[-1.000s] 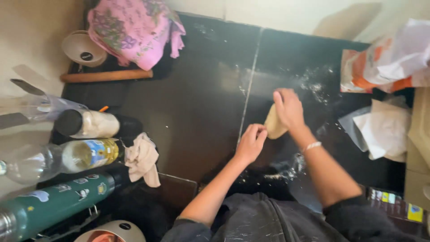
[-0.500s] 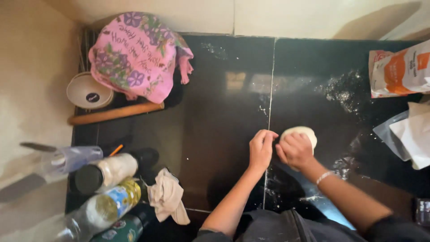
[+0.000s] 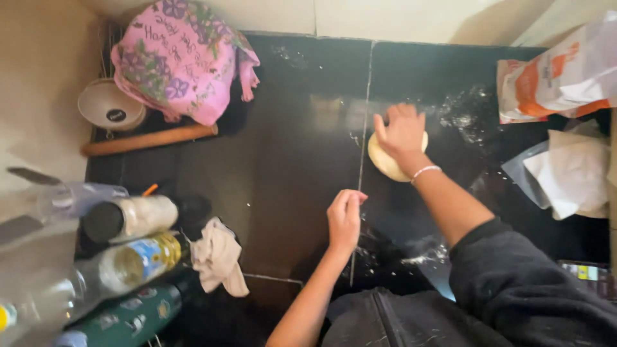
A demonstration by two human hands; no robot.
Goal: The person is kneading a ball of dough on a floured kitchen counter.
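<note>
Big pink floral cloth [image 3: 183, 61] and wooden rolling pin [image 3: 149, 139] sit well clear on the black bench [image 3: 283, 160], right hand [image 3: 402, 132] now flat, fingers spread, on the dough [image 3: 385, 160], left hand [image 3: 345, 218] loosely curled, pulled off since earlier.

The black stone countertop [image 3: 283, 160] looks glossy and floury, the dough disc [image 3: 384, 160] soft and matt, the rolling pin [image 3: 149, 139] smooth wood, the pink floral cloth [image 3: 183, 58] woven fabric.

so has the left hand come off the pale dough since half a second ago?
Yes. The left hand now sits nearer the body beside the countertop seam; only the right hand presses the pale dough.
</note>
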